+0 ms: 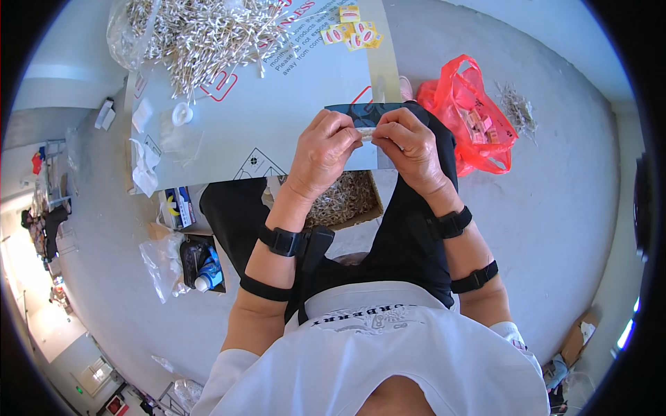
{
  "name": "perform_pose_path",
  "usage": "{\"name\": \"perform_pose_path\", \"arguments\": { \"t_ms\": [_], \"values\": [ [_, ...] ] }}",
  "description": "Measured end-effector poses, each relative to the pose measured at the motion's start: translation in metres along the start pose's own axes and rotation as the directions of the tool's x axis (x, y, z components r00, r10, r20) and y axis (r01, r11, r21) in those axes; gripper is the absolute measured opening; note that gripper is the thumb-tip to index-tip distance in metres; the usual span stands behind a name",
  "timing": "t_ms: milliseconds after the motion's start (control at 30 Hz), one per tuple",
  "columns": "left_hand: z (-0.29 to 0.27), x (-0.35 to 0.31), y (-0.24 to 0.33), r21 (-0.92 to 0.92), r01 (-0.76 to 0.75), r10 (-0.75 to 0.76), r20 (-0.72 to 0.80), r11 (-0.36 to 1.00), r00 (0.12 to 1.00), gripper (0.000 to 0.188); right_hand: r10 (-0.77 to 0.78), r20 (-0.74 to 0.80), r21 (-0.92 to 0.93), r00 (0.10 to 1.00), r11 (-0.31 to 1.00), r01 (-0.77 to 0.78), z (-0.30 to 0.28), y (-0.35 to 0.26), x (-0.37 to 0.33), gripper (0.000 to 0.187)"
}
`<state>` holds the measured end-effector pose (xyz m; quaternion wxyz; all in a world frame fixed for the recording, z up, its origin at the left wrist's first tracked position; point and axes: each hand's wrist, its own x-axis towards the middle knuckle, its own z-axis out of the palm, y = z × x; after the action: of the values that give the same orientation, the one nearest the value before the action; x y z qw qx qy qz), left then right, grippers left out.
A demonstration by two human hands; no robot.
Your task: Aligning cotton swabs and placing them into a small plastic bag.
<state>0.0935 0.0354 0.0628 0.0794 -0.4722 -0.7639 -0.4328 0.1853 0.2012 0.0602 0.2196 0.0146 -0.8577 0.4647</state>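
At the left end of the board (298, 104), a clear plastic bag (122, 41) sits at the far corner; white crumpled pieces (144, 170) lie along the board's left edge, and a white roll (182, 114) rests just to their right on the board; a blue bottle (211, 269) with a white cap is below the board's near left corner; a loose heap of thin white-tipped sticks (208, 41) covers the far left part of the board, its sticks pointing in many directions.

The left hand (319, 149) is at the near edge of the board, right of its middle; its thumb and fingertips are pinched together on the left end of a small pale bundle (366, 132); below the board's near edge, a cardboard carton (378, 200) holds many more such sticks; yellow-and-white packets (364, 33) lie in a cluster at the far right of the board.

The small pale bundle is held over the board's near right part; it is short, whitish along the top and tan beneath, its finer detail too small to tell; a dark blue strip (361, 111) shows just behind it; the right hand (413, 149) pinches the bundle's right end between thumb and fingers; right of the board, a red plastic bag (463, 151) stands open, holding small pinkish pieces (479, 127); farther right lies a scattered pile (517, 109) of thin pale pieces.
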Motion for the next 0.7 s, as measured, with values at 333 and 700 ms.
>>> {"name": "perform_pose_path", "arguments": {
  "t_ms": [333,700],
  "values": [
    [0.002,0.001,0.001,-0.059,0.036,-0.036,0.010,0.998,0.999,0.020,-0.176,0.049,-0.183,0.983,0.966,0.182,0.001,-0.008,0.009,0.019],
    [0.002,0.004,0.004,-0.205,0.385,-0.365,0.127,0.900,0.922,0.022,-0.153,0.089,-0.231,0.984,0.958,0.170,0.000,-0.007,0.011,0.020]
  ]
}}
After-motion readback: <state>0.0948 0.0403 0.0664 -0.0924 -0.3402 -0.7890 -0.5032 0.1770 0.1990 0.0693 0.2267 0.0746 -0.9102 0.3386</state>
